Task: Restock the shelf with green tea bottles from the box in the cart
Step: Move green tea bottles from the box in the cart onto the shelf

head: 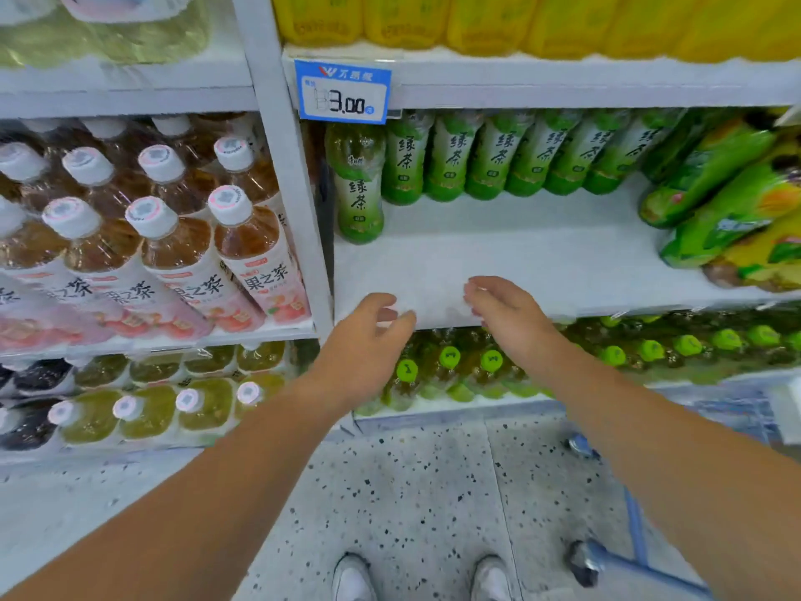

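Both hands are up at the front edge of the shelf (542,258). My left hand (364,336) is empty, with its fingers loosely curled and the thumb apart. My right hand (507,314) is just beside it, also empty, fingers bent and relaxed. Neither one grips anything. I can't tell whether the fingertips touch the shelf board or hang just above it.

I count seven green tea bottles (494,154) standing upright on that shelf. Six are in a row along the back edge. One more (355,184) stands forward of the row, near the left edge against the white upright. Over at the right edge lies a blurred heap of tilted green and yellow bottles (728,210). I can't count those.

One blue price tag (344,91) reading 3.00 hangs from the shelf above, where yellow bottles (477,19) line up. The bay to the left holds white-capped peach tea bottles (255,253), too crowded for a firm count. Green-capped bottles (449,357) sit on the shelf below my hands.

Down on the speckled floor (411,492) I see two white shoes (353,579). The blue frame of the cart (633,527) pokes in at lower right, with two wheels showing.
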### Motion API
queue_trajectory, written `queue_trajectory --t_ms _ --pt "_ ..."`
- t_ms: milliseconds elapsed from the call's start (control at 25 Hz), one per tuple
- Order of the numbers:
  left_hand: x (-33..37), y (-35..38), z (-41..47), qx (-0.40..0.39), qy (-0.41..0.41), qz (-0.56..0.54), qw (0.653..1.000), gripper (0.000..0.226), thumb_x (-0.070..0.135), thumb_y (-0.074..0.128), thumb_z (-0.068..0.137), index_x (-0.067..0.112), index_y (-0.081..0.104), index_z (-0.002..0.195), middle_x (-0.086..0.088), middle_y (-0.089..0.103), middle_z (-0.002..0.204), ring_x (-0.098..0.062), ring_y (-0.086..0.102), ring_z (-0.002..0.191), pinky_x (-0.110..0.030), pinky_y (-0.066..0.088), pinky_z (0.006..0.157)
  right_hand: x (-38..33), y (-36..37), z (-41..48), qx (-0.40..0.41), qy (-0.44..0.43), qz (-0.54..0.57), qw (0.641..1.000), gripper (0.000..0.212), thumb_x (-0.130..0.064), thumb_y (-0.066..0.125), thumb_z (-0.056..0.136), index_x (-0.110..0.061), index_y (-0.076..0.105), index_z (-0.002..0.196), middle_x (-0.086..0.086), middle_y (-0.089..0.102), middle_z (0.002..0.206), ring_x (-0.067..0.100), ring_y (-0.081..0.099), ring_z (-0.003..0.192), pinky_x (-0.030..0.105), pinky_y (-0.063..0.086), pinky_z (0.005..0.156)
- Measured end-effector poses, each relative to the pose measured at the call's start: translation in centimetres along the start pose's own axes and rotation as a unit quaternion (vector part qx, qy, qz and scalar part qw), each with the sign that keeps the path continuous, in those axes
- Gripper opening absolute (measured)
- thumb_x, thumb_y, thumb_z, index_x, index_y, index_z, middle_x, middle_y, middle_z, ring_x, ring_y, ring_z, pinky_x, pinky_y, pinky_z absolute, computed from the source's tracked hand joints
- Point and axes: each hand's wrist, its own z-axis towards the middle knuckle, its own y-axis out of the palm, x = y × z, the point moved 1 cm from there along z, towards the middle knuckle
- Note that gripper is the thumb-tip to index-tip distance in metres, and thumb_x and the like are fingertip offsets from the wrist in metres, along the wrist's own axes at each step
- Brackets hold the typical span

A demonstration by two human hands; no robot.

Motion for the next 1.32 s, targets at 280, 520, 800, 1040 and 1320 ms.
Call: queue_trajectory --t_ms 280,520,800,1040,1320 --pt "5.0 3.6 -13.2 -0.095 -0.046 -0.049 0.993 0.046 0.048 0.043 0.103 0.028 0.049 0.144 0.019 0.045 0.132 -0.001 0.042 0.118 -0.025 0.031 0.095 -0.5 -5.6 -19.5 0.010 0.105 0.027 0.994 0.050 -0.044 0.048 0.102 -0.031 0.041 0.150 -0.017 0.043 0.131 0.004 0.042 0.119 0.029 0.037 0.093" --pt "9.0 9.9 -19.5 -0.181 -0.041 0.029 0.982 0.051 0.054 0.042 0.102 0.028 0.046 0.145 0.013 0.046 0.140 -0.010 0.045 0.122 -0.031 0.032 0.095 3.0 -10.8 -30.8 0.076 0.160 0.100 0.979 0.052 -0.038 0.049 0.103 -0.024 0.037 0.152 -0.014 0.042 0.131 0.005 0.041 0.127 0.027 0.034 0.095" --pt "15.3 20.9 -26.4 -0.214 -0.010 0.061 0.975 0.049 0.048 0.045 0.103 0.026 0.043 0.147 0.009 0.046 0.148 -0.003 0.043 0.122 -0.027 0.032 0.100 11.0 -23.1 -39.7 0.139 0.175 0.150 0.963 0.049 -0.038 0.051 0.103 -0.027 0.041 0.149 -0.005 0.047 0.144 0.010 0.046 0.127 0.027 0.037 0.096" --pt "21.9 33.9 -28.7 -0.248 -0.006 0.081 0.965 0.053 0.048 0.043 0.103 0.025 0.038 0.151 0.010 0.043 0.148 -0.002 0.040 0.121 -0.026 0.033 0.099 17.3 -36.3 -42.8 0.173 0.187 0.172 0.952 0.054 -0.038 0.051 0.102 -0.025 0.035 0.153 -0.006 0.049 0.142 0.008 0.047 0.120 0.028 0.037 0.099" --pt "28.2 45.2 -27.2 -0.310 -0.014 0.058 0.949 0.050 0.047 0.044 0.103 0.024 0.042 0.147 0.011 0.047 0.143 -0.003 0.044 0.122 -0.024 0.032 0.097 20.5 -46.3 -41.8 0.213 0.206 0.183 0.937 0.049 -0.038 0.049 0.103 -0.027 0.041 0.150 -0.010 0.051 0.133 0.010 0.050 0.119 0.028 0.037 0.095"
